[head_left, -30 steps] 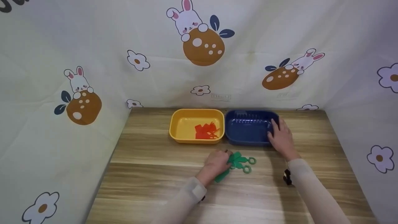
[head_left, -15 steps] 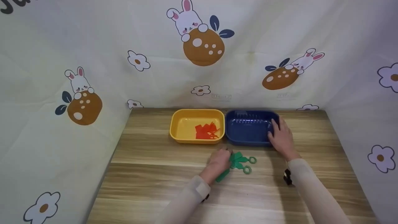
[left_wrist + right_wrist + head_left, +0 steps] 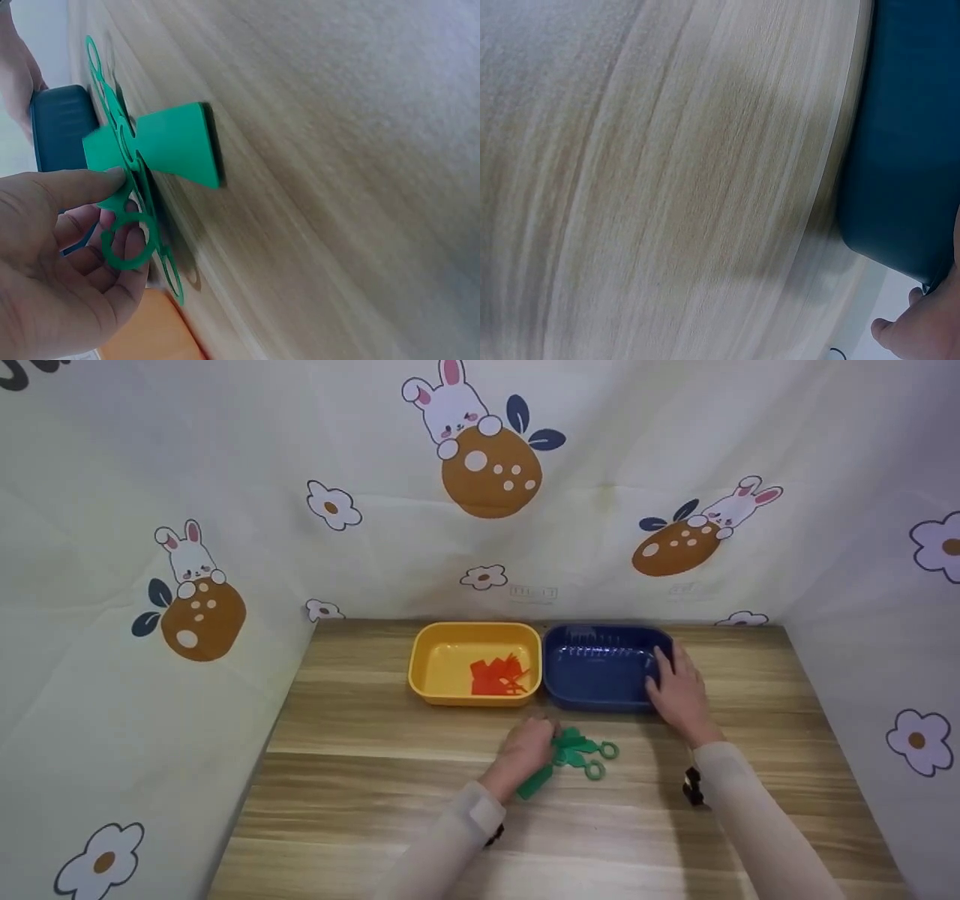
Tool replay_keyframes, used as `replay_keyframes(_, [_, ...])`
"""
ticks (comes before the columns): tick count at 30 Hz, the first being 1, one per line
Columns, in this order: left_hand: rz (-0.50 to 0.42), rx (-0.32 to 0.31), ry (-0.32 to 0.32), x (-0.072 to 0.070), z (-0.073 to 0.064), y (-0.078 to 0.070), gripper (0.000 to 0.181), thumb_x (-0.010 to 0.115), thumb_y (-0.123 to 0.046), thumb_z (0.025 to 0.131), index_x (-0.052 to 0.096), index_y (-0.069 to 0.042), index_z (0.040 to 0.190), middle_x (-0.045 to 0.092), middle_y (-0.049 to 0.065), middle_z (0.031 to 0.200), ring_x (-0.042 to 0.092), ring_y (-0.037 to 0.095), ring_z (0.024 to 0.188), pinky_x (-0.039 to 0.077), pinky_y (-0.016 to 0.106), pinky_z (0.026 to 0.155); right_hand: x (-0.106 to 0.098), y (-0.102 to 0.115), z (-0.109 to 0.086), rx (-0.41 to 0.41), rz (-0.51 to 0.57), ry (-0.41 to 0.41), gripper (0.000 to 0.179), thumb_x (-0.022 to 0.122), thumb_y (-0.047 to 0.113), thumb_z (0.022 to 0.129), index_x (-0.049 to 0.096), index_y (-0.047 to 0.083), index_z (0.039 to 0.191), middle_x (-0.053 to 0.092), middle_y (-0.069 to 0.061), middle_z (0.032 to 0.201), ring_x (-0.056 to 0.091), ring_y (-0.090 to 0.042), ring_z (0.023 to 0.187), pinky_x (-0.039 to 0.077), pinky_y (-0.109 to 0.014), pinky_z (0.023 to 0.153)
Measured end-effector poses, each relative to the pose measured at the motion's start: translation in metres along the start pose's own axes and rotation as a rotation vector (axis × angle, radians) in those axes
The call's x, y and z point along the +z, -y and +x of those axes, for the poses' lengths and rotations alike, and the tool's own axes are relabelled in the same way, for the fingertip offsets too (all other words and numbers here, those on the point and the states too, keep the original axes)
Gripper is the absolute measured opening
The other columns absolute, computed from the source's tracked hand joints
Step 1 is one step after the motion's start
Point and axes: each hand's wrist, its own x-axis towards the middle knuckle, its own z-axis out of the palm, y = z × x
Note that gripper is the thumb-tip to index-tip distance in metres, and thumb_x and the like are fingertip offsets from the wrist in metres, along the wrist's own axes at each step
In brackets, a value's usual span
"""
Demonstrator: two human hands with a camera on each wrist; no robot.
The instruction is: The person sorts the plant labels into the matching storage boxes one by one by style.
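Several flat green plastic pieces with ring-shaped ends (image 3: 576,748) lie overlapped on the table in front of the bins. My left hand (image 3: 525,750) pinches one green piece with an open ring (image 3: 150,240) between thumb and fingers, close above the tabletop. Beside it in the left wrist view spreads a fan-shaped green end (image 3: 180,142); which piece this belongs to I cannot tell. My right hand (image 3: 681,694) grips the right rim of the blue bin (image 3: 600,706), with fingers on both sides of its wall. In the right wrist view only part of this hand (image 3: 922,326) shows.
Left of the blue bin, side by side with it, stands a yellow bin (image 3: 431,697) with red pieces (image 3: 496,675) in its right part. Both stand at the back of the wood-grain table (image 3: 345,795). Printed cloth walls (image 3: 600,555) rise behind and at both sides.
The green pieces under my left hand have shifted and turned slightly, and the left hand has moved a little to the right. My right hand stays on the blue bin's rim.
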Motion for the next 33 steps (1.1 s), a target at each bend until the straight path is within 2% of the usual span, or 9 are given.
replay_keyframes(10, [-0.061, -0.017, 0.019, -0.011, -0.002, -0.004, 0.02, 0.068, -0.012, 0.092, 0.074, -0.017, 0.111, 0.073, 0.0, 0.107, 0.066, 0.016, 0.097, 0.054, 0.028, 0.079, -0.002, -0.001, -0.001, -0.012, -0.02, 0.017, 0.065, 0.045, 0.027, 0.102, 0.022, 0.001, 0.157, 0.003, -0.03, 0.164, 0.009, -0.052, 0.149, 0.016, -0.07, 0.116])
replay_keyframes(18, [-0.204, -0.004, 0.007, -0.028, -0.004, -0.005, 0.013, 0.068, -0.016, 0.094, 0.072, -0.018, 0.107, 0.069, -0.001, 0.102, 0.062, 0.012, 0.091, 0.052, 0.025, 0.076, -0.005, 0.002, -0.003, -0.017, -0.06, 0.06, 0.073, 0.043, 0.043, 0.104, 0.017, 0.002, 0.159, 0.001, -0.029, 0.164, 0.006, -0.053, 0.149, 0.014, -0.071, 0.115])
replay_keyframes(24, [-0.293, 0.013, -0.032, -0.041, -0.002, -0.003, 0.008, 0.066, -0.017, 0.095, 0.072, -0.019, 0.1, 0.069, -0.002, 0.099, 0.06, 0.01, 0.087, 0.051, 0.024, 0.076, -0.007, 0.004, -0.003, 0.008, -0.081, 0.092, 0.085, 0.041, 0.059, 0.101, 0.015, 0.004, 0.159, -0.001, -0.029, 0.164, 0.003, -0.054, 0.149, 0.01, -0.071, 0.117])
replay_keyframes(28, [-0.374, 0.005, -0.056, -0.05, 0.001, -0.001, 0.008, 0.065, -0.017, 0.096, 0.071, -0.018, 0.1, 0.069, -0.002, 0.096, 0.059, 0.01, 0.084, 0.051, 0.025, 0.075, -0.008, 0.005, -0.003, 0.011, -0.089, 0.102, 0.088, 0.04, 0.064, 0.099, 0.016, 0.004, 0.159, -0.001, -0.029, 0.164, 0.002, -0.054, 0.149, 0.008, -0.072, 0.116])
replay_keyframes(33, [-0.425, 0.007, -0.121, -0.061, 0.008, 0.001, 0.008, 0.064, -0.017, 0.097, 0.071, -0.016, 0.102, 0.07, 0.0, 0.098, 0.06, 0.012, 0.087, 0.053, 0.028, 0.08, -0.009, 0.007, -0.002, 0.006, -0.104, 0.101, 0.091, 0.04, 0.067, 0.097, 0.017, 0.005, 0.159, 0.0, -0.03, 0.164, 0.003, -0.054, 0.149, 0.008, -0.072, 0.117])
